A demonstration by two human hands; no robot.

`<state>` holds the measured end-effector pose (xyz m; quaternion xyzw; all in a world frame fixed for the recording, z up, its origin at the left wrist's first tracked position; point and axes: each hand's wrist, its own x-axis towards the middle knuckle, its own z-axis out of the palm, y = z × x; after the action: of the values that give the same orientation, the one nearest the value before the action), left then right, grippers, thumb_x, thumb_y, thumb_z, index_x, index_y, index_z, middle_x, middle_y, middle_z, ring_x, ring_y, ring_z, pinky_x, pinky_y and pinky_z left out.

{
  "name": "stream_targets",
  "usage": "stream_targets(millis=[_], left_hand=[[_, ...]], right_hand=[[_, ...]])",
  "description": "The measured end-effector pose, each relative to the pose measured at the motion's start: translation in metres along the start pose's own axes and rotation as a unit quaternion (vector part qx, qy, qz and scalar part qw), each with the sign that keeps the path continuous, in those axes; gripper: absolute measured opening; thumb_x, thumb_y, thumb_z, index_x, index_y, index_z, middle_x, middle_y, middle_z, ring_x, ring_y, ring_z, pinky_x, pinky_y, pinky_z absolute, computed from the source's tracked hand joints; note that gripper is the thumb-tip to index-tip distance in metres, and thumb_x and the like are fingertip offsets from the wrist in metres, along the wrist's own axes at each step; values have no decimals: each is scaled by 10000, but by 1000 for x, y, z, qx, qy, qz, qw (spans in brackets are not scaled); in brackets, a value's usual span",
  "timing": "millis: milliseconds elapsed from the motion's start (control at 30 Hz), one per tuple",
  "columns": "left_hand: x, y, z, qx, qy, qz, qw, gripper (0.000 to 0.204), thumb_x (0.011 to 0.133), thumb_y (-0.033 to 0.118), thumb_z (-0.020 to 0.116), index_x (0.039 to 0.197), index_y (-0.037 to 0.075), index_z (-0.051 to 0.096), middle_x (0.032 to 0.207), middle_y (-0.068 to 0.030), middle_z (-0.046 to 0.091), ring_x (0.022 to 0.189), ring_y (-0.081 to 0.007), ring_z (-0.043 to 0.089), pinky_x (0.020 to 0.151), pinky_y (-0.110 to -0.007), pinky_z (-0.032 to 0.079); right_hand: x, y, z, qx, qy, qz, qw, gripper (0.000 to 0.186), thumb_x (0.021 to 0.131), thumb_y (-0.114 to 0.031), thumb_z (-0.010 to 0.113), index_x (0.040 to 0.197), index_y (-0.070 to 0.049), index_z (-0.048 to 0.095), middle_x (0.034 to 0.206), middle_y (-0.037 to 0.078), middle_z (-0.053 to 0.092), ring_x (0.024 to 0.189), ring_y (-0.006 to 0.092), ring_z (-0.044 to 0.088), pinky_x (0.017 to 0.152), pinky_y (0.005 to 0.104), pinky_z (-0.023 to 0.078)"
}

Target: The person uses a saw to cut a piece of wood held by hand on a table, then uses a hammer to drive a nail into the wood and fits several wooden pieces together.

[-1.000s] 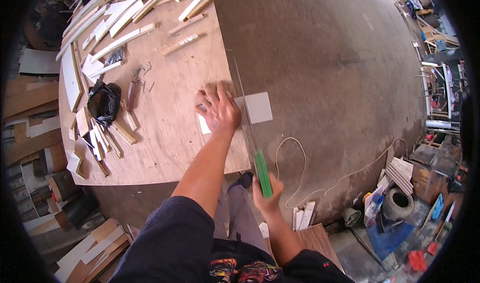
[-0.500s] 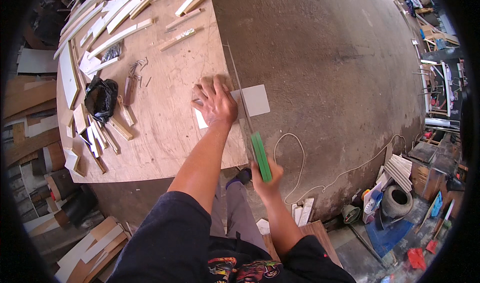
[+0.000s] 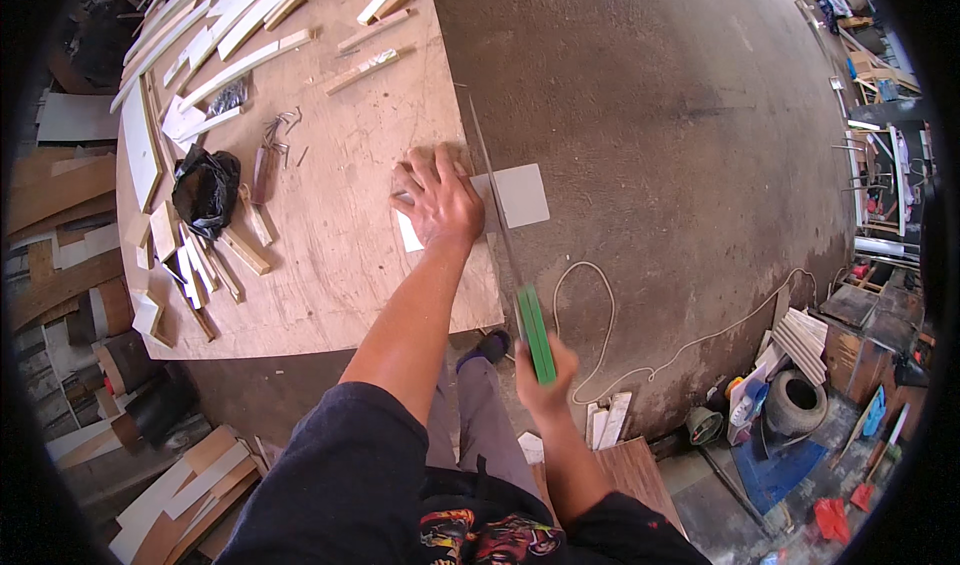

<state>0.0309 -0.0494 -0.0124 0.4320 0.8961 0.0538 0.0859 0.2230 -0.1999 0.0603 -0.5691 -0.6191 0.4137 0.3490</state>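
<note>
Fingers spread, my left hand (image 3: 437, 203) presses down on a white board (image 3: 520, 195) at the right edge of the plywood tabletop (image 3: 330, 245); the board sticks out past the edge over the floor. My right hand (image 3: 548, 370) is closed on the green handle of a handsaw (image 3: 536, 333). The saw's long blade crosses the board just right of my left hand, along the table's edge.
Wood strips (image 3: 250, 60), a black plastic bag (image 3: 205, 193) and loose metal pieces (image 3: 285, 130) lie on the tabletop. Sheet offcuts are stacked left. A looped cable (image 3: 600, 295) crosses the concrete floor; a tyre (image 3: 795, 405) and clutter sit at the right.
The saw and my right hand moved forward, away from me, then have come back toward me a little. My left hand stays on the board; the whole view has shifted slightly.
</note>
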Motion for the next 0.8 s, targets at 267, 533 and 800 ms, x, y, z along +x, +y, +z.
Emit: stream_targets(millis=[267,533,800], left_hand=[[2,0,-1,-5,5,-6,1000,509,1041,304,458,1527,179,373,1620,-166,251,1498,-432,206,1123,-714,197],[3,2,-10,-8,-24,-18,1000,514,1040,312,457,1531,184,382,1633,-163,247,1522,-426,169,1134,-720,184],[2,1,-4,-21,-1,-5,1000,504,1040,313,450,1522,179,391,1614,-162,268,1502,-432,214,1127,-721,193]], right_hand=[[-36,3,-10,7,19,-9,1000,106,813,-6,699,774,-3,600,649,173,597,556,323,642,521,380,449],[-29,10,-4,-3,17,-7,1000,167,818,-33,744,756,-17,590,614,161,532,521,364,577,498,416,422],[15,5,10,19,-6,6,1000,106,796,3,709,771,-11,607,641,187,578,569,350,637,521,397,453]])
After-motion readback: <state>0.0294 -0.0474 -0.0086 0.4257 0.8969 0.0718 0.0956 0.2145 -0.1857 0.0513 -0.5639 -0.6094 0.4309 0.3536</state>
